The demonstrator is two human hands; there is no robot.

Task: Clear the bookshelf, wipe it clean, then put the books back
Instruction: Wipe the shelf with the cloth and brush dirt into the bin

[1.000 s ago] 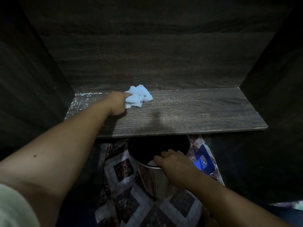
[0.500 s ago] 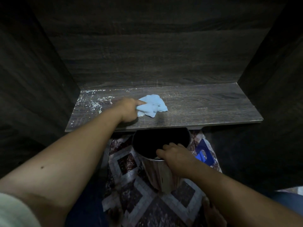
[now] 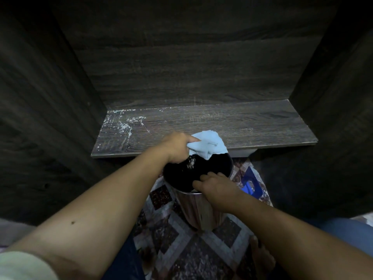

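Note:
The dark wooden shelf board [image 3: 252, 128] holds no books. White dust specks lie on its left part [image 3: 125, 124]. My left hand [image 3: 177, 146] grips a light blue cloth [image 3: 207, 146] at the board's front edge, over the mouth of a shiny metal bin [image 3: 197, 207]. Pale crumbs [image 3: 190, 162] fall from the edge into the bin's dark opening. My right hand [image 3: 216, 186] holds the bin's near rim, fingers curled over it, keeping the bin just under the shelf edge.
Dark side walls [image 3: 50, 110] and a back panel [image 3: 191, 67] box in the shelf. Under the bin lies a patterned rug [image 3: 181, 243]. A blue plastic object [image 3: 250, 184] sits on the rug right of the bin.
My left hand has dragged the cloth right and forward from the shelf's left middle to its front edge, pushing crumbs off into the bin. My right hand stays on the bin's rim.

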